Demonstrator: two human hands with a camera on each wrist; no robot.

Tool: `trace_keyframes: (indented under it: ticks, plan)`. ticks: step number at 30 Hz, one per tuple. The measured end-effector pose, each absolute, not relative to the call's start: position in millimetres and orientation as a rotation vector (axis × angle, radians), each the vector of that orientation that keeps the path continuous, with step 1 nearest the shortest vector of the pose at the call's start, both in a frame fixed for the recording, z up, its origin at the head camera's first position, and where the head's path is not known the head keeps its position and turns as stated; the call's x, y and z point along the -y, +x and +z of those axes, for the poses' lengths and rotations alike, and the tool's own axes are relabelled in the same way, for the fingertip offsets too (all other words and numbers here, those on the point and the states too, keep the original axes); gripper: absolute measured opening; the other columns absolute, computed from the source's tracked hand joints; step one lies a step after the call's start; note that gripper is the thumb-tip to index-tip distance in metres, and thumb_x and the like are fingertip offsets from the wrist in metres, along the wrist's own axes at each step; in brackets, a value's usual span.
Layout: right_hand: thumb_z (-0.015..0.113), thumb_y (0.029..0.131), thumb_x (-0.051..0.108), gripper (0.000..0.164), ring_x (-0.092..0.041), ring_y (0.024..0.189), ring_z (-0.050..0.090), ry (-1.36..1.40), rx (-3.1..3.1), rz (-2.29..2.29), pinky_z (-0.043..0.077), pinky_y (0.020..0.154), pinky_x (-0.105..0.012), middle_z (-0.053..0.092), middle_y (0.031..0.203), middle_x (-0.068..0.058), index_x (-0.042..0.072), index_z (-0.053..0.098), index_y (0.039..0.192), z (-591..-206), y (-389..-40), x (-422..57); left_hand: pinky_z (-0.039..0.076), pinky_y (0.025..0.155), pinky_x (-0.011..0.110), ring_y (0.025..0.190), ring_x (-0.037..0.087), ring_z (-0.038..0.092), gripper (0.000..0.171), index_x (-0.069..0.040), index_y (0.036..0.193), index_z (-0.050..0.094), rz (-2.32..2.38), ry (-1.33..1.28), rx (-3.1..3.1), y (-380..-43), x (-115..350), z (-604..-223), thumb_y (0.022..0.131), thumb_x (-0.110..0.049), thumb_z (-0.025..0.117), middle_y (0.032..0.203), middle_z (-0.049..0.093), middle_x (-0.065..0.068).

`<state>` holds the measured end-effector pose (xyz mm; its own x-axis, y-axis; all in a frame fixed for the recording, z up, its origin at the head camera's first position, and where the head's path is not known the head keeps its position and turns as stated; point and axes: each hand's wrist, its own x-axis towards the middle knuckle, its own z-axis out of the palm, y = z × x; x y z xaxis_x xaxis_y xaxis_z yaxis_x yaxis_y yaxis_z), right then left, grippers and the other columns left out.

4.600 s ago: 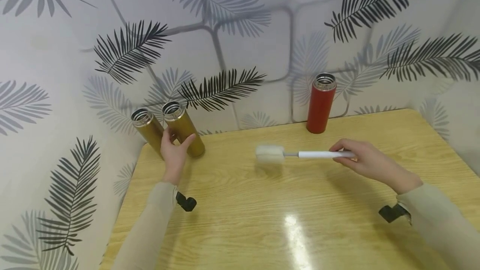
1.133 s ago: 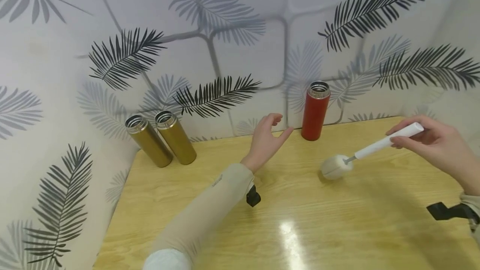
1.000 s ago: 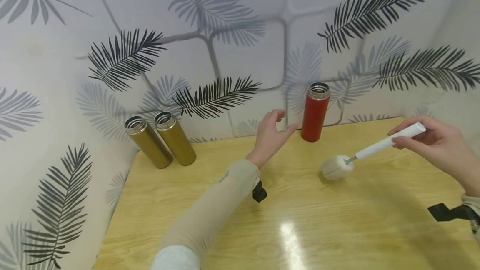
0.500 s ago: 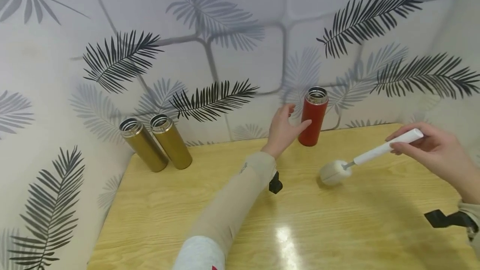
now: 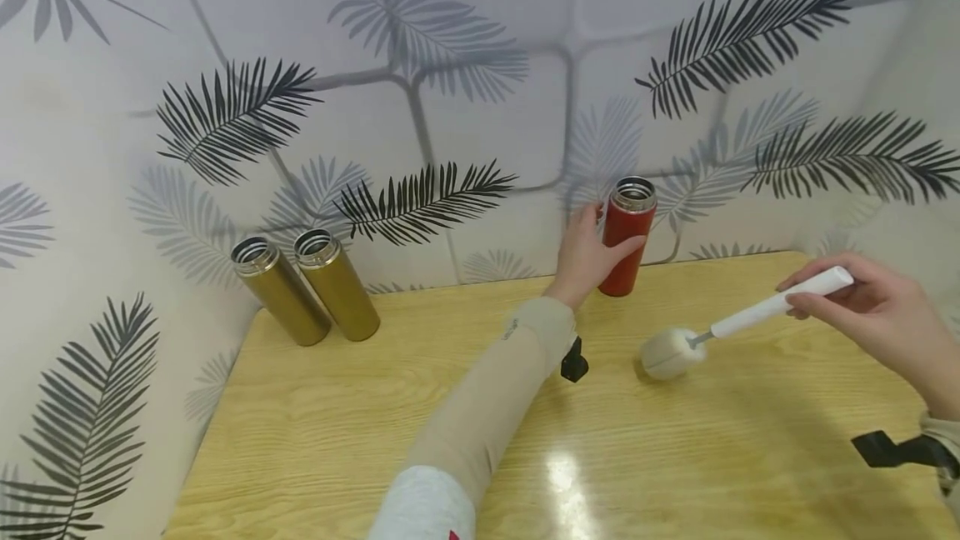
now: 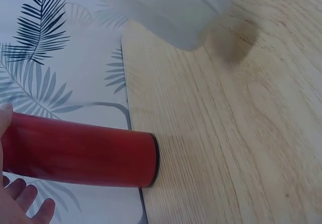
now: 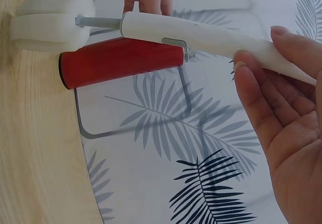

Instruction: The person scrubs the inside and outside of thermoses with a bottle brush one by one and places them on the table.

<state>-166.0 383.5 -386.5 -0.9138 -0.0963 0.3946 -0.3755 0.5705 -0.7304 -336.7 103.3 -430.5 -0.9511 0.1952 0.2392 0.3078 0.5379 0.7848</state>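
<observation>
An uncapped red thermos bottle (image 5: 626, 222) stands upright at the table's back edge. My left hand (image 5: 587, 258) is at its left side, the thumb crossing in front of the bottle and the other fingers partly hidden behind it. In the left wrist view, those fingers lie apart from the red bottle (image 6: 85, 151). My right hand (image 5: 885, 319) pinches the white handle of a bottle brush (image 5: 761, 311) between thumb and fingers. The brush's pale sponge head (image 7: 50, 25) points left and down, low over the table in front of the bottle.
Two gold thermos bottles, one left (image 5: 281, 294) and one right (image 5: 341, 290), stand uncapped at the back left corner. Behind the wooden table (image 5: 360, 440) rises a wall (image 5: 487, 107) with leaf patterns.
My left hand went from the right gold bottle across to the red bottle. My right hand moved right with the brush, its handle now slanting up; lately it stays nearly still.
</observation>
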Motion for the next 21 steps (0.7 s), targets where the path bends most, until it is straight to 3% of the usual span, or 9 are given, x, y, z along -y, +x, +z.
trace_keyframes:
  ticks: [11,21]
  plan:
    - [0.068,0.093,-0.014,0.024,-0.001,0.073,0.07,0.384,2.476,1.307,0.054,0.068,-0.01,0.07,0.095,0.017,0.001,0.065,0.112,-390.2,-163.0,-386.5,0.054,0.1,0.034,0.124,0.02,0.062,0.084,-0.014,0.153,0.041,-1.3,-0.436,2.684,-339.1,-114.1,-424.1,0.088,-0.045,0.084,0.139,0.062,0.005]
    - [0.068,0.091,-0.017,0.025,-0.002,0.073,0.07,0.393,2.442,1.324,0.055,0.067,-0.012,0.07,0.099,0.016,-0.002,0.065,0.112,-390.5,-160.3,-388.0,0.055,0.098,0.033,0.118,0.021,0.067,0.077,-0.014,0.149,0.046,-1.292,-0.376,2.687,-340.7,-119.1,-421.8,0.09,-0.047,0.082,0.133,0.068,0.004]
